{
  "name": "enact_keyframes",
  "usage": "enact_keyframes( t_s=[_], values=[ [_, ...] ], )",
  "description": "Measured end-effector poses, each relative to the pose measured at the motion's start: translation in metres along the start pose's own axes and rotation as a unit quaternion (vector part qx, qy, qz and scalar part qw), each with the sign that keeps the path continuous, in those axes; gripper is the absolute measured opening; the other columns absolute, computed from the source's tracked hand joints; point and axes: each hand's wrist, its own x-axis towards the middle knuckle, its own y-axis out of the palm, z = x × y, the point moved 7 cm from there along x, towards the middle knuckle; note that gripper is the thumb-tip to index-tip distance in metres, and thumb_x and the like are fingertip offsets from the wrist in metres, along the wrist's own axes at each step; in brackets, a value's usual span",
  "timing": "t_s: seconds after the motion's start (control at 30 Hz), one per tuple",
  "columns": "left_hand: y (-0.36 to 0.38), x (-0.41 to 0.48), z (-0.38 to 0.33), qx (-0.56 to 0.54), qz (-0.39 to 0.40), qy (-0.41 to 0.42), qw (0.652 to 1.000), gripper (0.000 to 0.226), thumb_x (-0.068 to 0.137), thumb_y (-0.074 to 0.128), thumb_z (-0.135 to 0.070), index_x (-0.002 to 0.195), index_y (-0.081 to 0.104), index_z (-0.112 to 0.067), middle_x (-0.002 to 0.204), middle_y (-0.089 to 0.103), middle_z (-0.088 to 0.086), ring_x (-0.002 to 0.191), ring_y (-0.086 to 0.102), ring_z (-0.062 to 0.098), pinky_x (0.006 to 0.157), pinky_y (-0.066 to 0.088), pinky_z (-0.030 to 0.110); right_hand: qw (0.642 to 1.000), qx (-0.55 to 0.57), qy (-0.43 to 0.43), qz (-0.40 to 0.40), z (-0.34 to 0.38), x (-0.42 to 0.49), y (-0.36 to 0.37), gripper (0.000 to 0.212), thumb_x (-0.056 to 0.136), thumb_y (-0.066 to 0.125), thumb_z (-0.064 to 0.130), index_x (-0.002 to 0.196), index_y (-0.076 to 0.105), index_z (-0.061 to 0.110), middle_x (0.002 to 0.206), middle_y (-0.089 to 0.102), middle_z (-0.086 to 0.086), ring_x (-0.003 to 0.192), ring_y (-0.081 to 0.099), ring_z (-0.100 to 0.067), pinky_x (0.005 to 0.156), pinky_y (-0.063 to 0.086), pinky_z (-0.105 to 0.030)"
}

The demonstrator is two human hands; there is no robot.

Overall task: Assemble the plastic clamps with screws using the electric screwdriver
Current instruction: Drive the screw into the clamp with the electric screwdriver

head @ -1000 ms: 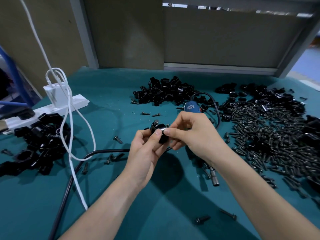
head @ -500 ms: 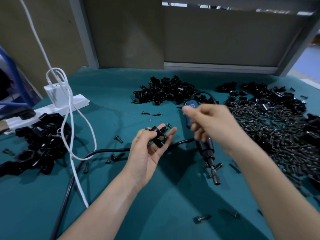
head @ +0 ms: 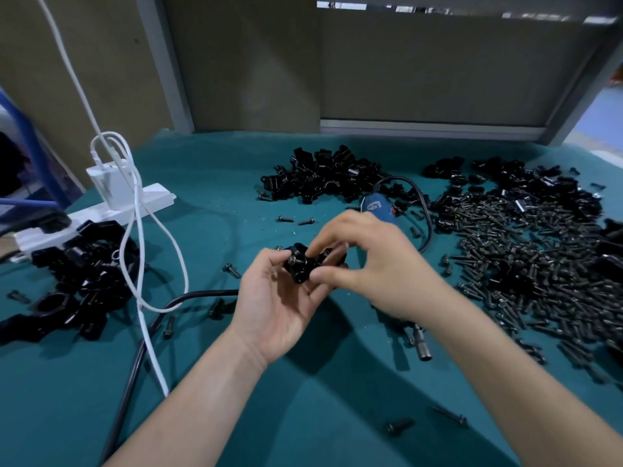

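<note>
A black plastic clamp (head: 299,264) with a screw head on its face sits in my left hand (head: 279,305), gripped between thumb and fingers above the green mat. My right hand (head: 374,264) pinches the clamp's right side with thumb and curled fingers. The blue electric screwdriver (head: 379,207) lies on the mat behind my right hand, its metal bit end (head: 423,350) showing below my right wrist. A wide heap of black screws (head: 526,257) covers the right side. Loose clamp halves are piled at the back (head: 323,180).
More black clamps (head: 77,281) lie in a heap at the left beside a white power strip (head: 101,210) with white cables (head: 141,251). A black cord (head: 141,348) curves across the mat. Loose screws (head: 450,416) are scattered near me.
My right hand had swung out to the right, away from the clamp, and has now come back onto it. My left hand has kept hold of the clamp throughout.
</note>
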Motion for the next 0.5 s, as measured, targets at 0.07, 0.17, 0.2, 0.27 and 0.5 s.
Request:
enact_keyframes(
  t_s=[0.07,0.17,0.2,0.27,0.5],
  values=[
    [0.000,0.000,0.001,0.002,-0.004,-0.004,1.000,0.034,0.079,0.046,-0.018,0.090,0.066,0.007,0.103,0.068,0.026,0.087,0.071,0.033,0.071,0.061,0.030,1.000,-0.001,-0.016,-0.016,0.005,-0.001,0.006,0.021,0.076,0.080,0.015,0.096,0.071,0.016,0.093,0.064,0.004,0.097,0.051,-0.015,0.085,0.039,-0.018],
    [0.000,0.000,0.002,-0.009,-0.010,-0.001,1.000,0.032,0.077,0.048,-0.018,0.086,0.068,0.006,0.098,0.069,0.025,0.085,0.071,0.031,0.071,0.060,0.027,0.999,-0.013,-0.023,-0.038,0.005,-0.002,0.007,0.025,0.077,0.080,0.014,0.101,0.071,0.013,0.092,0.063,0.004,0.096,0.052,-0.015,0.086,0.040,-0.020],
    [0.000,0.000,0.002,-0.011,-0.011,0.002,1.000,0.031,0.076,0.049,-0.018,0.089,0.065,0.005,0.097,0.069,0.024,0.086,0.070,0.030,0.072,0.060,0.027,0.999,-0.013,-0.021,-0.041,0.004,-0.002,0.006,0.026,0.077,0.080,0.014,0.102,0.071,0.013,0.091,0.063,0.006,0.096,0.052,-0.014,0.085,0.040,-0.017],
    [0.000,0.002,0.002,-0.002,-0.014,0.016,1.000,0.032,0.074,0.051,-0.018,0.094,0.063,0.005,0.097,0.069,0.022,0.087,0.070,0.027,0.075,0.060,0.027,0.999,0.012,-0.007,-0.039,0.002,-0.004,0.005,0.027,0.077,0.080,0.015,0.102,0.072,0.016,0.088,0.060,0.013,0.094,0.052,-0.006,0.083,0.040,-0.009],
    [-0.002,0.005,0.004,0.102,-0.040,0.081,0.991,0.029,0.093,0.038,-0.005,0.107,0.057,0.011,0.125,0.056,0.035,0.114,0.060,0.033,0.090,0.056,0.037,0.974,0.137,0.118,-0.135,-0.023,-0.006,-0.003,0.025,0.073,0.075,0.043,0.082,0.062,0.024,0.084,0.063,0.010,0.071,0.056,-0.004,0.068,0.042,-0.018]
  ],
)
